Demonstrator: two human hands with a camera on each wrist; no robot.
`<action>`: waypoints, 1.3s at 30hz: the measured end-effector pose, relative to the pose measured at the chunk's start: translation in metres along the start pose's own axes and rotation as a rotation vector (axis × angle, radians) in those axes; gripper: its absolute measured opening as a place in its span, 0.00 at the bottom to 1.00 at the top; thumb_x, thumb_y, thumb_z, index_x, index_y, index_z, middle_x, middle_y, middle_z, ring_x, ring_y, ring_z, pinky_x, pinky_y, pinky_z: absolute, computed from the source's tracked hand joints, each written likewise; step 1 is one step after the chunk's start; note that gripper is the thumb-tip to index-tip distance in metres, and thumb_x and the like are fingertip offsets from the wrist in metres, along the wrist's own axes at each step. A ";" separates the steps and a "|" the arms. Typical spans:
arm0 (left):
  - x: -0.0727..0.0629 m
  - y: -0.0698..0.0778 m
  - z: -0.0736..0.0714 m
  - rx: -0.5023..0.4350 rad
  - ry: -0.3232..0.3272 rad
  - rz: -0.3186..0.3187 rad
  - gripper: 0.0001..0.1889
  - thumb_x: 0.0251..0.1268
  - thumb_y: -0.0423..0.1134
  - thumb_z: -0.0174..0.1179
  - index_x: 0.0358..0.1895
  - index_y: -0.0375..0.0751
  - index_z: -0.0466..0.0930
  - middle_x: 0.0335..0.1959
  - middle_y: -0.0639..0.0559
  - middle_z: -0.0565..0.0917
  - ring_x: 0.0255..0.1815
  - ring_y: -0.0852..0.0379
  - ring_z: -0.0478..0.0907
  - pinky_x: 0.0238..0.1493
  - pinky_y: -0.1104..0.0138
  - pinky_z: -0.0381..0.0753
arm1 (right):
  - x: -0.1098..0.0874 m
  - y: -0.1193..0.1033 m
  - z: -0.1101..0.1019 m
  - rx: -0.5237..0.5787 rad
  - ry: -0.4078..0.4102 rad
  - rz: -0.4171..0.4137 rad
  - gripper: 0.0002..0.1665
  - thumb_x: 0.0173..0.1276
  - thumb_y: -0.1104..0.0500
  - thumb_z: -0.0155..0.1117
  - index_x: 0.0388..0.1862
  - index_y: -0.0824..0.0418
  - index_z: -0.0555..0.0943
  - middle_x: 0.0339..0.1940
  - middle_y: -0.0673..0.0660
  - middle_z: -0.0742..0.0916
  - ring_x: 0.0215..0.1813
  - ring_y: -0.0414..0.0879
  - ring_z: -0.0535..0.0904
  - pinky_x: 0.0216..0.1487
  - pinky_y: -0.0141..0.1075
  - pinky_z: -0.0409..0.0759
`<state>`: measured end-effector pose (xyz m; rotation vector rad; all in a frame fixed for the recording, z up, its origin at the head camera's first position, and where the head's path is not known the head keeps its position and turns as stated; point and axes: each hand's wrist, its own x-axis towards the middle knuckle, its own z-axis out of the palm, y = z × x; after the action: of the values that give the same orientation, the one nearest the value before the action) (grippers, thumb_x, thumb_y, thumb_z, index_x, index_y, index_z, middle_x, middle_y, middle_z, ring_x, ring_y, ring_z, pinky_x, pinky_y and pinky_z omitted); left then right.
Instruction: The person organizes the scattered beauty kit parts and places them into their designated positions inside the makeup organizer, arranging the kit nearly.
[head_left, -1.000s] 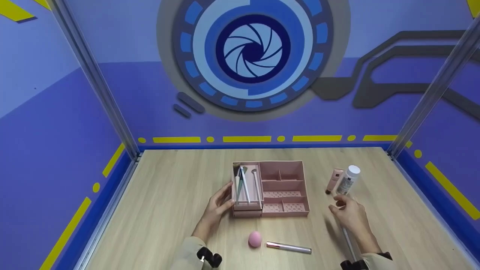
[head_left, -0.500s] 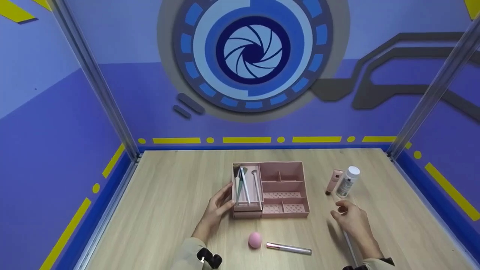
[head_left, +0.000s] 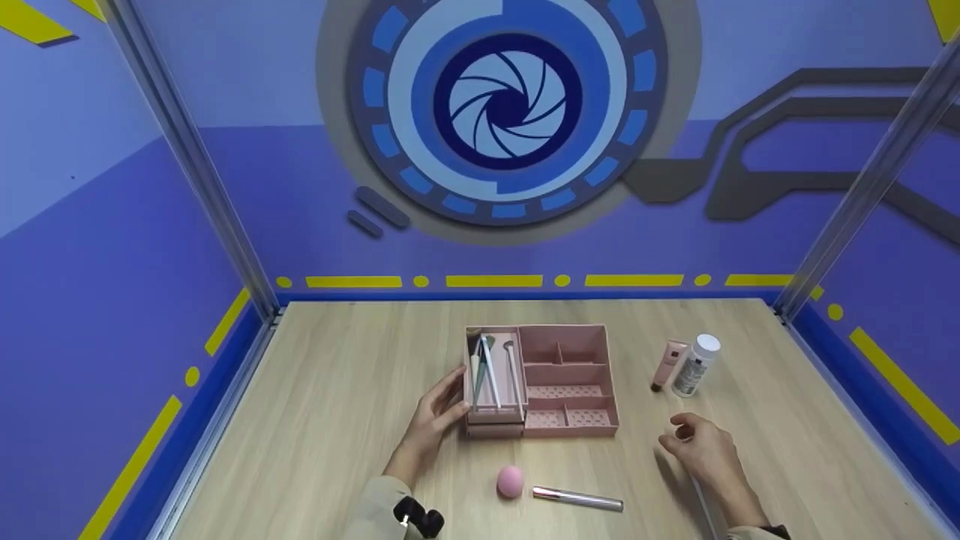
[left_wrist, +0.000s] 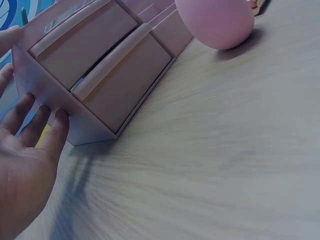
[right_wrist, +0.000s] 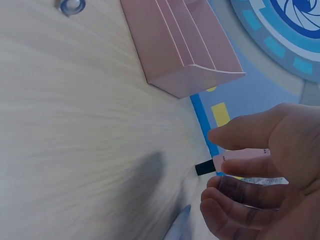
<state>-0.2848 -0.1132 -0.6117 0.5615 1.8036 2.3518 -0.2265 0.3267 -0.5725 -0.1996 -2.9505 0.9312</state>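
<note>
While against organizer (head_left: 562, 373) (pink), left grip (head_left: 433, 420)

I'm seeing pink on the organiser (head_left: 562, 373) w/ some dotted floors (head_left: 564, 391), brushes (head_left: 491, 375) showing wht & green. From it: egg-shaped item (head_left: 510, 481) ~7 o'clock looking pink; stick (head_left: 581, 499) ~5 gleaming silver; tube (head_left: 668, 364) ~3 showing pink w/ blk cap (head_left: 656, 387); bottle (head_left: 690, 376) ~3 sporting wht top (head_left: 706, 346); wall (head_left: 637, 244) at 12 running blue/purple, yellow-dashed.

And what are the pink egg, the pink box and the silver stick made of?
Pink egg: maybe soft foam or rubber; it's matte and smooth.
Pink box: probably plastic with a satin finish; its walls are thin, smooth and straight.
Silver stick: shiny metal or metallic plastic; it's silvery, but I can't tell which.
</note>
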 end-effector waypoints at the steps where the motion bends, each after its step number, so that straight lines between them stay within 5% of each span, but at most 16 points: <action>1: 0.000 0.000 0.000 0.001 0.001 -0.001 0.36 0.66 0.32 0.59 0.75 0.36 0.55 0.78 0.38 0.53 0.77 0.40 0.51 0.73 0.61 0.61 | -0.001 0.000 0.000 0.000 -0.001 -0.003 0.25 0.57 0.55 0.70 0.51 0.68 0.80 0.38 0.59 0.86 0.38 0.49 0.83 0.34 0.41 0.78; 11: 0.001 0.000 -0.001 0.033 0.001 0.011 0.36 0.66 0.33 0.59 0.75 0.38 0.56 0.78 0.39 0.54 0.77 0.40 0.53 0.71 0.61 0.65 | -0.001 0.002 0.000 -0.006 -0.032 0.016 0.26 0.57 0.55 0.71 0.51 0.68 0.80 0.40 0.61 0.86 0.39 0.50 0.82 0.38 0.46 0.80; 22: 0.000 -0.002 -0.002 0.042 0.006 0.005 0.35 0.67 0.34 0.59 0.75 0.39 0.56 0.78 0.41 0.56 0.78 0.43 0.52 0.75 0.55 0.57 | -0.001 0.007 -0.002 -0.021 -0.138 0.168 0.27 0.58 0.61 0.70 0.56 0.70 0.76 0.43 0.62 0.83 0.41 0.50 0.76 0.39 0.44 0.77; 29: 0.000 -0.003 -0.002 0.052 0.012 0.010 0.35 0.66 0.34 0.59 0.75 0.39 0.56 0.77 0.41 0.57 0.77 0.43 0.52 0.76 0.54 0.55 | -0.004 0.014 -0.004 -0.063 -0.135 0.166 0.25 0.53 0.70 0.66 0.53 0.73 0.77 0.40 0.62 0.82 0.40 0.51 0.76 0.39 0.45 0.78; 39: 0.000 -0.003 -0.002 0.048 0.002 0.008 0.36 0.66 0.33 0.59 0.75 0.37 0.55 0.78 0.39 0.55 0.77 0.40 0.52 0.74 0.57 0.59 | -0.004 0.017 -0.005 -0.106 -0.169 0.166 0.21 0.49 0.70 0.66 0.46 0.74 0.80 0.34 0.60 0.84 0.35 0.50 0.78 0.34 0.43 0.81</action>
<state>-0.2857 -0.1142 -0.6151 0.5742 1.8662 2.3205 -0.2204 0.3426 -0.5781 -0.3945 -3.1836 0.8473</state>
